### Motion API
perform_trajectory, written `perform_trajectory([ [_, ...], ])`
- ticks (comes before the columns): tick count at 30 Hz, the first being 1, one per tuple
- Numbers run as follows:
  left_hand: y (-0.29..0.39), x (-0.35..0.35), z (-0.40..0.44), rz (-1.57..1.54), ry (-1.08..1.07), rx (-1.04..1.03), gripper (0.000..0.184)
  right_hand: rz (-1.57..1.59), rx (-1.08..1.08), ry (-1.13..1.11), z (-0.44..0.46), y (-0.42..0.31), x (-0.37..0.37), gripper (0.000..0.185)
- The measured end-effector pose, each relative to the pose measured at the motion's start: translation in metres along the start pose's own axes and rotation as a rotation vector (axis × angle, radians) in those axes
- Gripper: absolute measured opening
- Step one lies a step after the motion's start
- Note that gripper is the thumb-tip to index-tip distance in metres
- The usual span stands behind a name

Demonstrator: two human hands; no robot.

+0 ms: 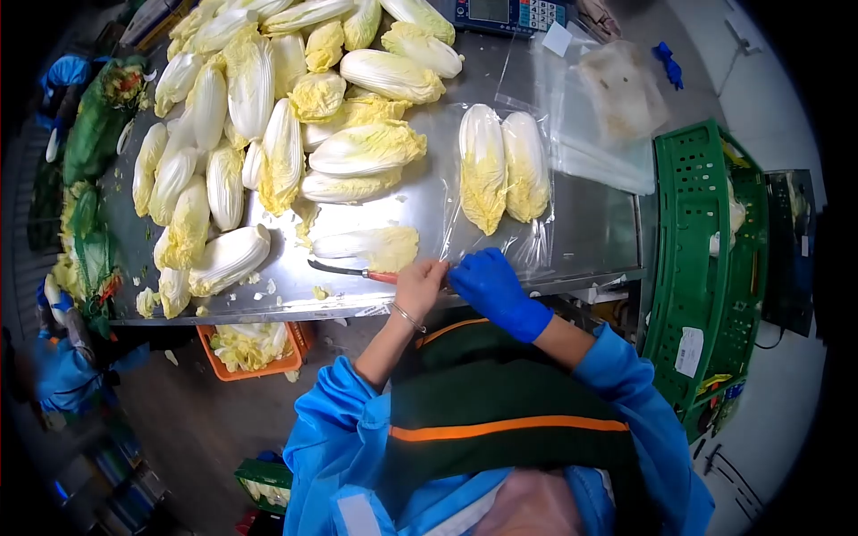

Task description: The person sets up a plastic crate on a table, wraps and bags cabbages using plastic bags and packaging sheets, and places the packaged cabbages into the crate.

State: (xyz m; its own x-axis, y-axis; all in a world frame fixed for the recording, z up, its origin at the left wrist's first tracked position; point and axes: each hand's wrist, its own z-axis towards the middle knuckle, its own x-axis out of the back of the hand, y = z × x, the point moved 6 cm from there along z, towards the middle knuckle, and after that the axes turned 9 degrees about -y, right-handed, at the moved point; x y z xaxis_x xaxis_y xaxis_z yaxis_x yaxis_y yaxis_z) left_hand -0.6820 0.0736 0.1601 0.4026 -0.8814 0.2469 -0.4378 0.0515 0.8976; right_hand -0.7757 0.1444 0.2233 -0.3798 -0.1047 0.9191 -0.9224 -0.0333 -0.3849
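Two Chinese cabbages (483,165) lie side by side in a clear plastic bag (534,239) on the metal table. My bare left hand (420,288), with a bracelet at the wrist, is closed at the bag's near left corner. Right beside it, my blue-gloved right hand (497,290) is also closed on the bag's near edge, the fingertips almost touching those of the left. A knife (344,269) with a dark curved blade and red handle lies against my left hand, its handle end hidden there. Just beyond the knife rests a single Chinese cabbage (371,244).
Many loose Chinese cabbages (250,85) cover the table's left and far side. A scale (505,13) and flat plastic bags (603,161) are at the far right. Green crates (688,268) stand right; an orange crate (214,353) holds leaves below. Another person (67,371) is at left.
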Motion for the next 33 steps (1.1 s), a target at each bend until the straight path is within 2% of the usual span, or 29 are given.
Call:
perform_trajectory([
  [3, -0.006, -0.014, 0.000, -0.121, 0.091, 0.006, 0.027, -0.030, 0.080, -0.086, -0.010, -0.002, 0.006, 0.015],
  [5, -0.009, -0.014, 0.000, -0.191, 0.119, 0.009, 0.026, -0.067, 0.029, -0.253, -0.062, 0.015, 0.003, 0.019],
  [6, -0.011, -0.014, 0.000, -0.226, 0.134, 0.010, 0.026, 0.008, -0.103, -0.407, -0.098, 0.028, 0.006, 0.023],
  [7, 0.006, -0.004, -0.005, -0.272, 0.081, 0.049, 0.026, 0.181, -0.432, -0.402, -0.170, 0.073, -0.029, 0.032],
  [8, 0.012, 0.002, -0.010, -0.325, 0.034, 0.092, 0.025, 0.185, -0.619, -0.457, -0.238, 0.097, -0.037, 0.033],
  [9, -0.003, 0.001, -0.011, -0.219, -0.089, 0.052, 0.025, 0.144, -0.698, -0.598, -0.313, 0.107, -0.043, 0.033],
  [10, 0.003, 0.006, -0.018, -0.339, -0.121, 0.035, 0.025, 0.155, -0.741, -0.770, -0.385, 0.109, -0.049, 0.034],
  [12, 0.016, 0.029, -0.028, 0.292, 0.007, -0.086, 0.024, 0.266, -0.775, -1.028, -0.463, 0.094, -0.047, 0.035],
  [13, 0.032, 0.037, -0.027, 0.473, 0.018, -0.232, 0.028, 0.318, -0.768, -1.030, -0.454, 0.094, -0.038, 0.036],
  [14, 0.051, 0.042, -0.023, 0.650, 0.025, -0.386, 0.033, 0.340, -0.756, -0.973, -0.423, 0.102, -0.028, 0.036],
  [15, 0.067, 0.041, -0.016, 0.823, 0.045, -0.545, 0.040, 0.302, -0.750, -0.784, -0.374, 0.119, -0.012, 0.037],
  [16, 0.056, 0.030, 0.000, 0.880, -0.029, -0.577, 0.043, 0.212, -0.737, -0.530, -0.311, 0.138, 0.009, 0.038],
  [17, 0.029, 0.014, 0.019, 0.941, -0.104, -0.604, 0.046, 0.058, -0.866, -0.462, -0.243, 0.150, 0.034, 0.027],
  [18, 0.027, 0.008, 0.024, 0.927, -0.163, -0.669, 0.047, -0.077, -0.534, 0.075, -0.190, 0.131, 0.075, 0.029],
  [19, 0.025, 0.002, 0.029, 0.910, -0.224, -0.731, 0.047, -0.168, -0.321, 0.124, -0.154, 0.128, 0.075, 0.028],
  [20, 0.019, -0.005, 0.032, 0.909, -0.182, -0.757, 0.042, -0.257, -0.107, 0.170, -0.132, 0.123, 0.070, 0.028],
  [22, 0.051, -0.001, 0.021, 0.738, -0.014, -0.869, 0.036, -0.154, -0.016, 0.220, -0.115, 0.129, 0.050, 0.025],
  [23, 0.064, 0.003, 0.019, 0.685, 0.020, -0.798, 0.028, -0.107, 0.030, 0.234, -0.110, 0.130, 0.049, 0.024],
  [26, 0.113, 0.044, 0.007, 0.423, 0.386, -0.542, 0.018, 0.382, -0.210, 0.502, -0.122, 0.156, 0.100, 0.019],
  [28, 0.173, 0.078, 0.012, 0.103, 0.568, -0.437, 0.014, 0.586, -0.191, 0.587, -0.114, 0.165, 0.163, 0.013],
  [31, 0.221, 0.092, 0.050, -0.579, 0.514, -0.507, 0.019, 0.845, -0.460, 0.545, -0.079, 0.167, 0.238, 0.008],
  [32, 0.222, 0.093, 0.062, -0.674, 0.484, -0.546, 0.018, 1.006, -0.397, 0.583, -0.075, 0.171, 0.235, 0.008],
  [33, 0.214, 0.091, 0.069, -0.716, 0.501, -0.477, 0.018, 1.168, -0.333, 0.612, -0.070, 0.181, 0.222, 0.009],
])
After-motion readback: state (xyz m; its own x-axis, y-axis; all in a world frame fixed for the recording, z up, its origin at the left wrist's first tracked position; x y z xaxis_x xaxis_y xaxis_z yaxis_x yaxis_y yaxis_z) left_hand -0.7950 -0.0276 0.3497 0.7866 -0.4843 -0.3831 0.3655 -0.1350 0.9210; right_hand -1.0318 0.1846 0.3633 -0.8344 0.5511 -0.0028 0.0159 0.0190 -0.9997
